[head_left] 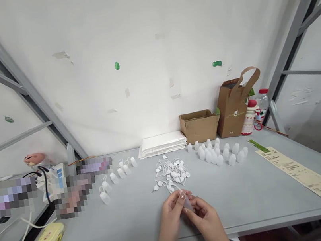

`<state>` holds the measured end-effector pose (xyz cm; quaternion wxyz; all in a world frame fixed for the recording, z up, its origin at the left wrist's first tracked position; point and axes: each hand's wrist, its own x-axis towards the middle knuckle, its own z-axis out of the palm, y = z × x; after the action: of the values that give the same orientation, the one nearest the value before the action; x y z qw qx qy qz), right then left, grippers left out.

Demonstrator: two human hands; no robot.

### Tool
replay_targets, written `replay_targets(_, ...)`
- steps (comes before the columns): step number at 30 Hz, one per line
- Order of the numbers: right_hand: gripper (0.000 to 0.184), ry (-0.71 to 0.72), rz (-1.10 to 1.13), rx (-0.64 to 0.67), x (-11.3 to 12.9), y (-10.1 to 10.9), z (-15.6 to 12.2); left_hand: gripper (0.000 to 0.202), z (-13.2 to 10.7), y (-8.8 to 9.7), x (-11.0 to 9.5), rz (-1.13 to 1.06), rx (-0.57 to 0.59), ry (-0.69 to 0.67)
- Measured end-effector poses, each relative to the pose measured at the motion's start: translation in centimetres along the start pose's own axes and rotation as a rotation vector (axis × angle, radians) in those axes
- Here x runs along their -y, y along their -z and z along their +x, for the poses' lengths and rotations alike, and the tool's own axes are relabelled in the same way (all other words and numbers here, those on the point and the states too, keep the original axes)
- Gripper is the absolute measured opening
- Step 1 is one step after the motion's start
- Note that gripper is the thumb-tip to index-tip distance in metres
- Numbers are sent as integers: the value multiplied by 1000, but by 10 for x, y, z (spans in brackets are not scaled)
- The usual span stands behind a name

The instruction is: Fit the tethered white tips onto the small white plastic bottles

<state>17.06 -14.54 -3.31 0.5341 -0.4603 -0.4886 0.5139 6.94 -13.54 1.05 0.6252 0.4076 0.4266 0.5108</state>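
Note:
My left hand (171, 211) and my right hand (203, 216) meet just above the grey table (251, 203) near its front edge. Both are closed on one small translucent plastic bottle (187, 203) held between the fingertips. Just beyond my hands lies a pile of small white caps with loops (171, 173). To the right stands a group of several uncapped small white bottles (218, 153). A curved row of several capped bottles (116, 178) lies to the left.
A stack of white sheets (162, 143), an open cardboard box (199, 125), a brown paper bag (235, 107) and drink bottles (253, 114) stand at the back by the wall. A long printed paper strip (311, 182) lies on the right. Cables and a yellow case (49, 234) are at the left.

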Motion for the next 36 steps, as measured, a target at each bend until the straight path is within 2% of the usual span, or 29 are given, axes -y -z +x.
replay_targets(6, 30, -45, 102, 72, 5, 0, -1, 32, -3, 4, -9, 208, 95, -73)
replay_targets(13, 30, -50, 137, 139, 9, 2, 1, 32, -6, 8, -15, 399, 81, -124)
replay_targets(18, 30, -40, 168, 172, 6, 3, 4, 36, -3, 12, -5, 210, 86, -53)
replay_targets(22, 27, 3, 65, 200, 7, 6, 4, 25, 0, 12, 4, 51, 18, -58)
replay_targets(28, 28, 42, -16, 308, 18, 7, 2, 26, -2, 15, -4, 38, 79, -25)
replay_targets(32, 29, 40, 24, 345, 23, 7, 2, 35, 0, 19, -4, 26, 44, 25)
replay_targets(36, 27, 32, 22, 276, 18, 6, 3, 37, 3, 21, 5, 10, -9, -13)
